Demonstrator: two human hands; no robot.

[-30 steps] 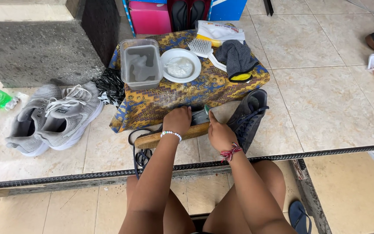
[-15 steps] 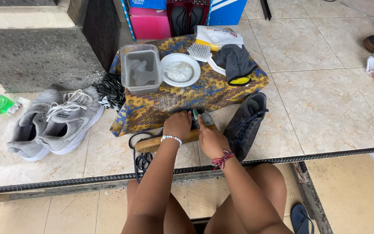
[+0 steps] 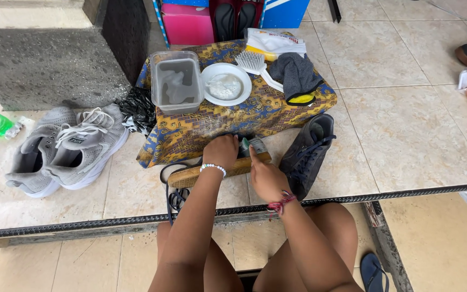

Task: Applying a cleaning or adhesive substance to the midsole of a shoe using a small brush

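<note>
Both of your hands have shifted up toward the counter's front edge since the earlier frame. Your left hand [image 3: 221, 151] clamps the tan-soled shoe [image 3: 212, 172] on its side on the floor, fingers curled over it to steady it. Your right hand [image 3: 266, 178] pinches a small brush [image 3: 251, 146] against its upper. A second dark shoe [image 3: 308, 154] waits beside it. On the cloth-covered counter [image 3: 201, 124] sit a water tub [image 3: 177, 82] and a white bowl [image 3: 226, 85]; tiled floor all around.

grey sneakers [image 3: 63, 148]: 2 | dark shoes [image 3: 306, 154]: 2 | plastic tub [image 3: 177, 81]: 1 | white plate [image 3: 226, 84]: 1 | brushes [image 3: 255, 64]: 2 | hands [image 3: 220, 152]: 2
</note>
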